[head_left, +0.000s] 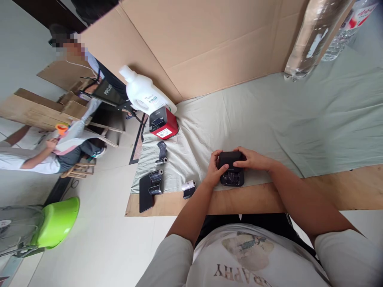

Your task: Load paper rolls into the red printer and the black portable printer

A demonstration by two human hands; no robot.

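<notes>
Near the front edge of the table, both my hands are around a small black device [232, 179], which looks like a mini printer. Its upper part is a flat black cover; the part nearer me shows a dark, shiny recess. My left hand [215, 169] grips its left side, thumb on top. On the right, my right hand [249, 159] holds it with the thumb on the cover and fingers behind. A white paper roll with a dark loose end [188, 189] lies left of my left forearm. Farther left are several small dark rolls [156, 176] and a black phone [146, 194].
A red and black box-shaped device [164, 123] stands before a white detergent bottle [148, 93] at the back left. Cardboard [215, 44] walls the far side. A tape-wrapped package [311, 38] and water bottle [341, 38] are at the right. Another person [36, 159] sits at left.
</notes>
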